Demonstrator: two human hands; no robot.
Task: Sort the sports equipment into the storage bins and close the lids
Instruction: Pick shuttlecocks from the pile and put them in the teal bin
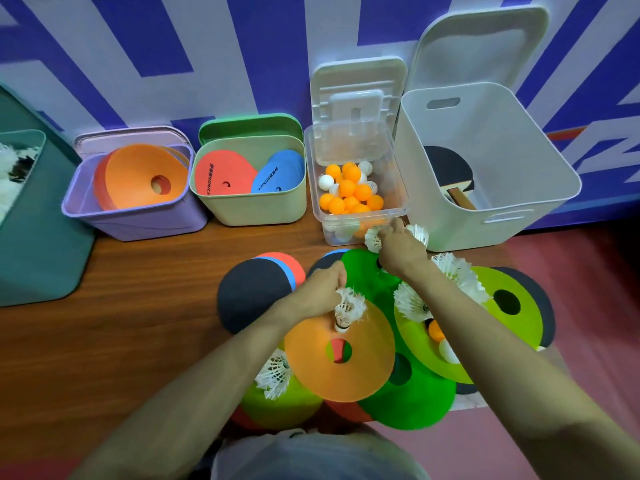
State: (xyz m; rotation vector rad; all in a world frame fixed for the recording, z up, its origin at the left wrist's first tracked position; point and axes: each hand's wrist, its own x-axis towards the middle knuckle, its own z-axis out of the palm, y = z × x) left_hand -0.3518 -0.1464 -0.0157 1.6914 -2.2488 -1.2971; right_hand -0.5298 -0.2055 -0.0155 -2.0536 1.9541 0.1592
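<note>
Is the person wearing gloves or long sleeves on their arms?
No. The left hand and the right hand have no gloves. Both forearms are uncovered right down to the edge of the picture, so no sleeves show. I see no watch, bracelet or ring. Only some grey clothing shows at the bottom edge.

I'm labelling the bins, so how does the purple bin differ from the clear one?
The purple bin is opaque; the clear bin is see-through. The purple bin holds orange and red disc cones; the clear bin holds orange and white balls. Both stand open.
</note>
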